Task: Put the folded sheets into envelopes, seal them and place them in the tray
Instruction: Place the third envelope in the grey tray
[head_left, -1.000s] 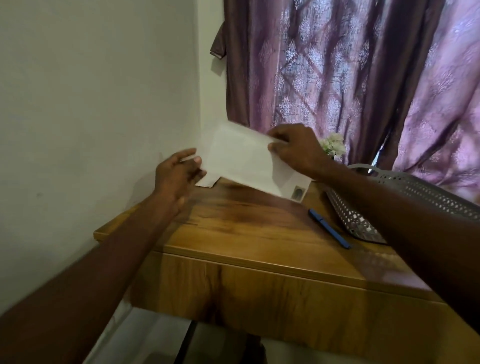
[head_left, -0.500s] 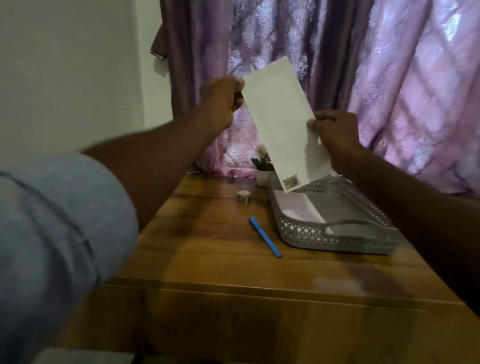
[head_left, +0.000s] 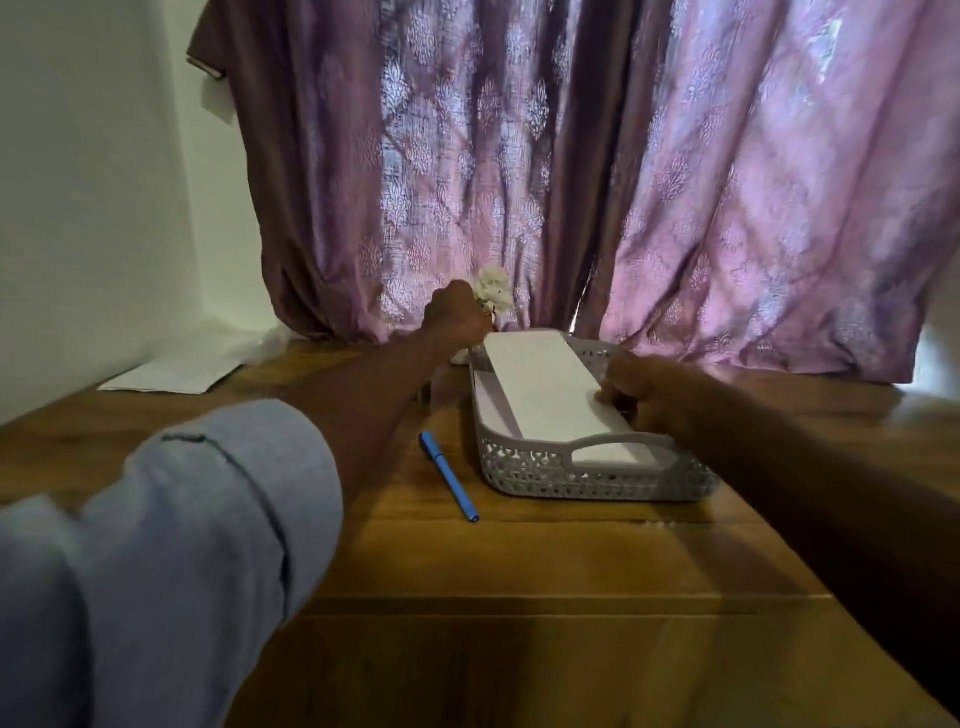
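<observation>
Two bare hands over a wooden table (head_left: 519, 561), loose paper (head_left: 166, 371) far left, left hand (head_left: 456, 318) curled at the tray's far corner, grip unclear, blue pen (head_left: 449, 475), white envelope (head_left: 545, 387) lying in the grey tray (head_left: 571, 475), right hand (head_left: 641, 387) pinching its right edge.

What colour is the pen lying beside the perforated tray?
Blue: the slim plastic pen, clearest in the head view.

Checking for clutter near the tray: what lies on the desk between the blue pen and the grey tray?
Nothing: in the head view only bare wood separates the blue pen from the near left wall of the grey tray.
</observation>
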